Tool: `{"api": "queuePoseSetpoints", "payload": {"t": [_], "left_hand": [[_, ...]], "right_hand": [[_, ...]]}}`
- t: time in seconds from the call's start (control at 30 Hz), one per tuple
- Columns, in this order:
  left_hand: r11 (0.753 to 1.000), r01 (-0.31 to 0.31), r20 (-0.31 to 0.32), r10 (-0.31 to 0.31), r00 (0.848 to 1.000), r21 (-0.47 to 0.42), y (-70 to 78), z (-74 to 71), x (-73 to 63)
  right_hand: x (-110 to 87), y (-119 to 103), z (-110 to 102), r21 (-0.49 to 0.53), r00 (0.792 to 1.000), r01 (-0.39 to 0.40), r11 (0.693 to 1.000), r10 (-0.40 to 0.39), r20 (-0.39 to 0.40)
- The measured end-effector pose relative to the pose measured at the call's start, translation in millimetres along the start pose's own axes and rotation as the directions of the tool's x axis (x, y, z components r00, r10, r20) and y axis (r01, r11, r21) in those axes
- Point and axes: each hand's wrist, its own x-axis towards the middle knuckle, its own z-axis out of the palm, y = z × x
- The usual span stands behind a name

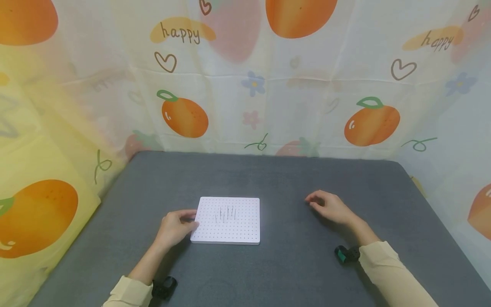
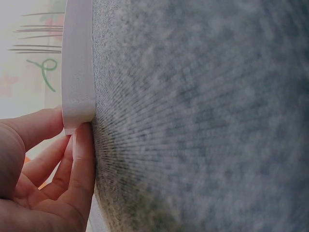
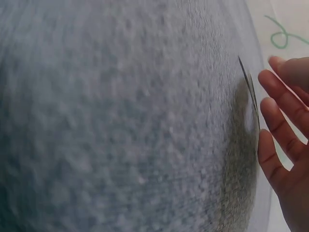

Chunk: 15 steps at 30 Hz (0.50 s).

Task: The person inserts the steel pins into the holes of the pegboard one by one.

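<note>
A white pegboard [image 1: 238, 232] with rows of small holes lies on the grey table. Several thin dark needles [image 1: 228, 212] stand upright in its middle. My left hand [image 1: 175, 228] pinches the board's left edge, thumb on the top face and fingers against the side. In the left wrist view the board's edge [image 2: 78, 58] shows between thumb and fingertips, the needles [image 2: 38, 30] sticking out beyond it. Off to the right, my right hand [image 1: 330, 207] is low over the table, fingers loosely bent and holding nothing. Close to its fingertips, thin dark needles [image 3: 247, 79] lie on the tabletop.
The grey table [image 1: 284, 273] reaches back to a patterned curtain [image 1: 291, 98] with oranges and hearts. More curtain hangs along the left and right sides. Each wrist wears a black camera mount, one on the left [image 1: 165, 288] and one on the right [image 1: 346, 254].
</note>
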Motion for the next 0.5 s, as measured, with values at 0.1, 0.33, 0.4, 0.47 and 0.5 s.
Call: {"api": "queuePoseSetpoints", "payload": {"t": [0.1, 0.33, 0.4, 0.47, 0.5], "left_hand": [[1.000, 0.000, 0.000, 0.000, 1.000, 0.000, -0.1, -0.1, 0.0], [1.000, 0.006, 0.004, -0.006, 1.000, -0.012, -0.1, -0.2, 0.1], [1.000, 0.008, 0.004, -0.008, 1.000, -0.014, 0.0, -0.2, -0.2], [1.000, 0.009, 0.003, -0.009, 1.000, -0.015, 0.1, -0.2, -0.3], [1.000, 0.009, 0.002, -0.009, 1.000, -0.015, 0.3, -0.3, -0.4]], "right_hand": [[-0.5, 2.1, -1.6, 0.002, 1.000, -0.001, 1.000, 0.001, 0.019], [-0.4, 5.0, -4.2, 0.003, 0.998, -0.009, 1.000, 0.009, 0.059], [0.3, 6.0, -4.4, 0.001, 0.998, -0.009, 1.000, 0.009, 0.064], [0.9, 7.0, -4.6, -0.002, 0.998, -0.010, 1.000, 0.010, 0.069], [1.2, 7.4, -4.7, -0.002, 0.998, -0.008, 1.000, 0.008, 0.070]]}}
